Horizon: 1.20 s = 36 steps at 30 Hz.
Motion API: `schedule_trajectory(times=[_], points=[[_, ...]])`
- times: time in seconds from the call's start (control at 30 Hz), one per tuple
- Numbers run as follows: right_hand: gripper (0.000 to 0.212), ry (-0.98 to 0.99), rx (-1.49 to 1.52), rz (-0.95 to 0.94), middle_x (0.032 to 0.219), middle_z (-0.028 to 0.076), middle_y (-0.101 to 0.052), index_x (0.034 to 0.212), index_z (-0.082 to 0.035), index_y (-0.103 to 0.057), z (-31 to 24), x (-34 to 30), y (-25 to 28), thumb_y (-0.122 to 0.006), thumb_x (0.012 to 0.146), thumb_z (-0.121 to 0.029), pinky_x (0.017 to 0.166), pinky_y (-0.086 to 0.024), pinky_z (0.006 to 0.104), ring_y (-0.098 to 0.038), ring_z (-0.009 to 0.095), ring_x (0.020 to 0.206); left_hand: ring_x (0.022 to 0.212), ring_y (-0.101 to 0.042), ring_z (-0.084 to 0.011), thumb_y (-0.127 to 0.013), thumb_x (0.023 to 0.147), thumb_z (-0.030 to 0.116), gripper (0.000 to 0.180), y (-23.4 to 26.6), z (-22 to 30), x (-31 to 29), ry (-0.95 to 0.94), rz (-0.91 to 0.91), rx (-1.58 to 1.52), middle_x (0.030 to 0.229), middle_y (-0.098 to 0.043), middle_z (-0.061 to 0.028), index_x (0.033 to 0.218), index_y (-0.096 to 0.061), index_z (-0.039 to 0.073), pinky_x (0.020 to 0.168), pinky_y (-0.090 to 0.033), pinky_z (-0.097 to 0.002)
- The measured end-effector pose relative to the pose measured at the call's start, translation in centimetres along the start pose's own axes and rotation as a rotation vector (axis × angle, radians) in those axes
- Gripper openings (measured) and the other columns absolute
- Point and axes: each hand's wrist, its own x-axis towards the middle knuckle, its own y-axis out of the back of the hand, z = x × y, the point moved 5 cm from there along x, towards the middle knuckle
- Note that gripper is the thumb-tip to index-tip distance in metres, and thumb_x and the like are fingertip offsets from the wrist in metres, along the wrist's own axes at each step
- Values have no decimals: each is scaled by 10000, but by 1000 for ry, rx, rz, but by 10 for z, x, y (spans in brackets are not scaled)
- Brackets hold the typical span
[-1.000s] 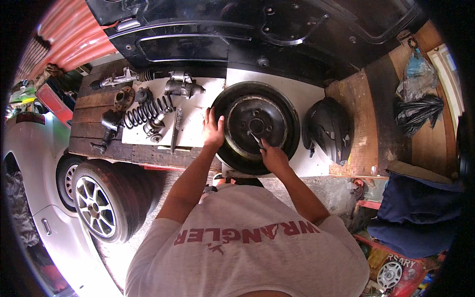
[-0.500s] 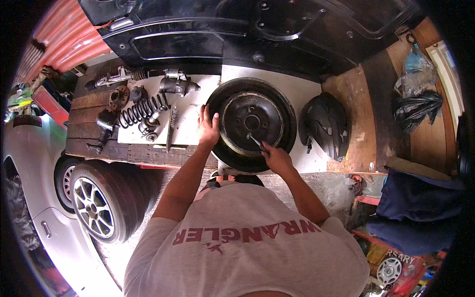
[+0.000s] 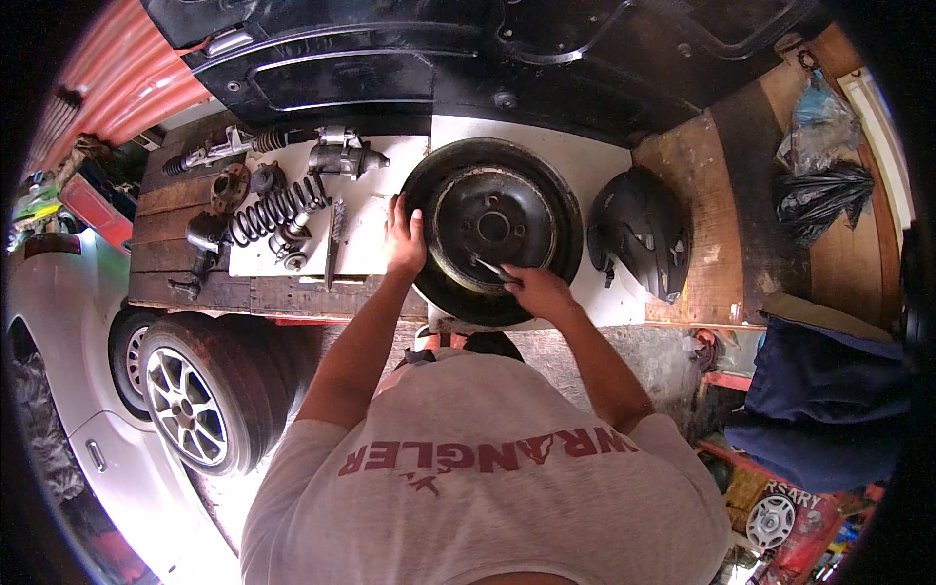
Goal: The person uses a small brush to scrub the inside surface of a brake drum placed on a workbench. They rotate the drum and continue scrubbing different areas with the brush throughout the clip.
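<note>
A black wheel with its tyre (image 3: 492, 229) lies flat on a white-topped bench (image 3: 375, 229) in front of me. My left hand (image 3: 403, 241) rests on the tyre's left side, fingers spread over the rubber. My right hand (image 3: 538, 290) sits at the tyre's lower right and grips a thin metal tool (image 3: 489, 268) whose tip points into the steel rim near the hub.
Left of the wheel lie a coil spring (image 3: 278, 207), a flat file-like tool (image 3: 334, 244) and several metal car parts (image 3: 336, 156). A black helmet (image 3: 643, 234) sits to the right. Tyres with an alloy wheel (image 3: 190, 400) stand below the bench; a dark car body (image 3: 439, 58) is behind.
The view has shifted slightly. My left hand stays on the tyre's left side and my right hand keeps the tool at the rim, moved a little lower right.
</note>
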Motion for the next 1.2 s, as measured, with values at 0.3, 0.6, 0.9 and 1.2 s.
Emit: schedule_trajectory(times=[0.3,0.6,0.9,1.2], points=[[413,112,185,33,1181,153,-640,1288,-181,-587,18,20,-18,-619,896,-307,937,-476,404,-618,339,1083,1349,-334,-397,-352,1002,428,586,-5,-9,4,-36,16,-38,1477,-336,-222,1429,-348,26,1123,-270,-438],[434,109,340,-115,1230,192,-609,1300,-154,-577,14,21,-7,-638,894,-296,976,-444,384,-598,319,1137,1348,-337,-383,-329,1022,371,551,-1,-7,3,-17,22,-11,1447,-366,-233,1404,-360,-25,1132,-255,-419],[423,216,350,303,1158,218,-630,1282,-123,-584,-7,94,-9,-623,899,-300,925,-480,406,-622,345,1075,1355,-318,-412,-354,1000,404,590,-8,-7,3,-71,8,-83,1473,-324,-248,1429,-331,-1,1127,-255,-449],[425,134,271,241,1186,225,-610,1286,-92,-572,-22,70,-11,-579,922,-312,957,-460,442,-598,384,1093,1346,-338,-403,-372,997,376,578,-7,-14,3,-85,48,-97,1459,-348,-247,1417,-343,-20,1122,-268,-436]])
